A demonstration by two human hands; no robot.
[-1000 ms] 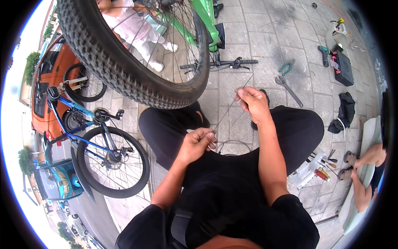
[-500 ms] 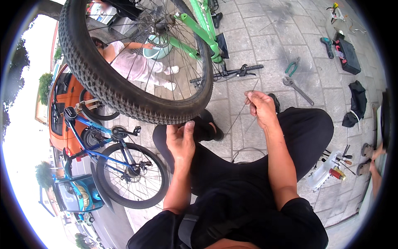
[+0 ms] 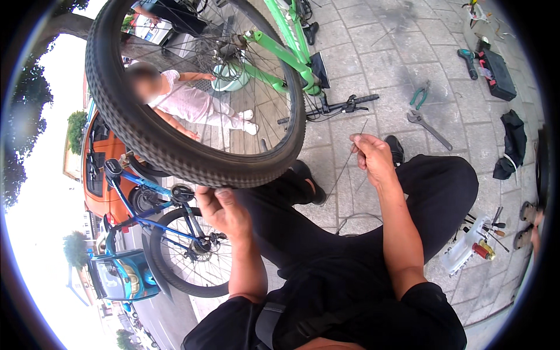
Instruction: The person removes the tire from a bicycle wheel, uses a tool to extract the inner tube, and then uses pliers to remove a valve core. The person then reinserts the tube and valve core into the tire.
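Left hand gone from the thin rod to the underside of the tyre; grip there unclear. Right hand pinches the rod, slanting down-left; tyre up-left, left hand nearer.

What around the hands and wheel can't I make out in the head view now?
Left hand, head view: whether it presses the knobbly black rubber tyre is unclear; their outlines meet.
Thin grey metal rod, head view: the right hand covers the gripped part; the lower tip is too fine to pick out.
Thin dark curved loop, head view: black cloth trousers hide its near side.
Green metal bicycle frame, head view: cut off by the upper edge.
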